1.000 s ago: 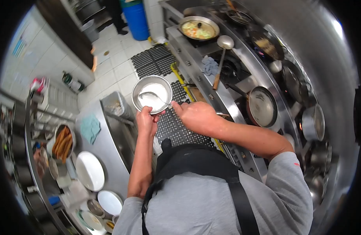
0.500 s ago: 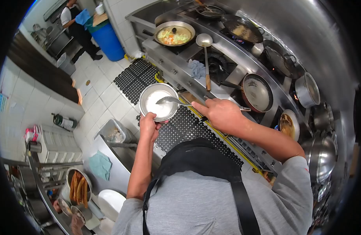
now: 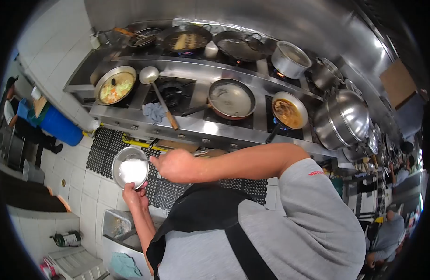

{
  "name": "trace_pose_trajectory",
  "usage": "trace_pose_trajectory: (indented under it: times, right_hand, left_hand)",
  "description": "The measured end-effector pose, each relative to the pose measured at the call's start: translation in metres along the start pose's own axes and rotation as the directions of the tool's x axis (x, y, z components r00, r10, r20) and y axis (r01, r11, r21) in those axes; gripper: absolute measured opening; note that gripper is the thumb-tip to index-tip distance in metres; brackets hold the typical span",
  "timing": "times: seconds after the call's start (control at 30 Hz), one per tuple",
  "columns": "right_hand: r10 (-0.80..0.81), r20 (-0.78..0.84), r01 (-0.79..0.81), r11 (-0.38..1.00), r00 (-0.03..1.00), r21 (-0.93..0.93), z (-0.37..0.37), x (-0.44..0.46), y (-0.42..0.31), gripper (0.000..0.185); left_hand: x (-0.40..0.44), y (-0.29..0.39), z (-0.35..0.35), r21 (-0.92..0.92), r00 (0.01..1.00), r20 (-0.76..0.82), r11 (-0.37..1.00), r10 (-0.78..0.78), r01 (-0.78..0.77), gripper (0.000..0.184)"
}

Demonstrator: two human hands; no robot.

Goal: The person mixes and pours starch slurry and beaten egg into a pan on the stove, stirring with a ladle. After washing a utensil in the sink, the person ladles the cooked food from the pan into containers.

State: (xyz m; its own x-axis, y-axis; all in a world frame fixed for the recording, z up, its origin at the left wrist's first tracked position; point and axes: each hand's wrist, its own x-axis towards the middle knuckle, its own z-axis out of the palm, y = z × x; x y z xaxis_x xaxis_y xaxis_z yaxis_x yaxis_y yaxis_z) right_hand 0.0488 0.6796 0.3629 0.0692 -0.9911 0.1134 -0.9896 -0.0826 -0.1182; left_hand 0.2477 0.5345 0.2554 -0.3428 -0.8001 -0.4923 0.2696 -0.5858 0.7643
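My left hand (image 3: 136, 194) grips the near rim of a round metal bowl (image 3: 116, 169) holding a white substance. Closed around the handle of a metal spoon (image 3: 202, 152) is my right hand (image 3: 179, 166), just right of the bowl. The spoon's handle end sticks out past my fist, while its head is hard to make out at the bowl. Beyond my right hand, the stove front (image 3: 191, 125) carries a pan with pale liquid (image 3: 231, 99), a ladle (image 3: 160, 95) and a blue-grey cloth (image 3: 154, 113).
Vegetables fill a pan (image 3: 116, 86) at the stove's left. A pan of brown food (image 3: 287, 113) and a large steamer pot (image 3: 342, 119) stand right. Black mats (image 3: 105, 151) cover the floor. One person (image 3: 26, 121) is far left beside a blue barrel (image 3: 61, 126); others are far right.
The view has swung right, bringing more of the stove and people at the right into sight. Both hands still hold the bowl and spoon.
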Motion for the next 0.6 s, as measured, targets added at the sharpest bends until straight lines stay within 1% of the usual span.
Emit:
trace_pose_trajectory:
  times: [0.03,0.1,0.13,0.2,0.23,0.33,0.37,0.47,0.5,0.6]
  right_hand:
    - [0.008,-0.001,-0.008,1.0,1.0,0.019,0.001,-0.002,-0.001,0.047]
    - [0.024,-0.004,-0.024,0.998,1.0,0.057,-0.001,-0.005,-0.002,0.048]
    - [-0.005,0.012,0.005,1.0,1.0,0.021,-0.006,-0.008,0.001,0.048]
    - [-0.072,0.043,0.074,0.996,0.996,-0.047,-0.015,-0.011,0.005,0.047]
    - [-0.099,0.014,0.1,0.992,0.995,-0.072,-0.015,-0.012,0.01,0.046]
    - [-0.092,0.088,0.097,0.994,0.992,-0.055,-0.032,-0.015,0.019,0.047]
    - [-0.1,0.09,0.104,0.994,0.991,-0.04,-0.035,-0.016,0.021,0.045]
    - [-0.044,0.138,0.044,0.999,0.99,0.002,-0.042,-0.017,0.02,0.042]
    - [-0.048,0.137,0.049,0.999,0.989,-0.007,-0.041,-0.017,0.021,0.042]
    - [-0.042,0.148,0.047,0.999,0.988,-0.028,-0.031,-0.015,0.021,0.043]
  left_hand:
    - [0.003,-0.002,0.001,-0.003,1.0,-0.004,1.0,-0.003,0.003,0.029]
    - [0.008,0.0,0.001,0.048,0.999,-0.029,0.998,-0.025,0.027,0.028]
    - [0.011,0.002,0.0,0.063,0.999,-0.037,0.997,-0.038,0.04,0.028]
    - [0.015,0.012,-0.001,0.148,0.998,-0.04,0.988,-0.041,0.046,0.028]
    - [0.007,0.023,0.008,0.182,0.998,-0.051,0.982,-0.031,0.04,0.027]
    - [0.025,0.04,-0.003,0.322,0.998,0.032,0.946,-0.046,0.033,0.027]
    - [0.028,0.046,-0.003,0.361,0.996,0.06,0.932,-0.066,0.04,0.026]
    - [0.031,0.054,0.003,0.341,0.988,0.091,0.936,-0.127,0.089,0.026]
    - [0.034,0.051,0.006,0.316,0.982,0.135,0.945,-0.134,0.085,0.026]
    - [0.032,0.03,0.022,0.217,0.988,0.096,0.972,-0.118,0.095,0.027]
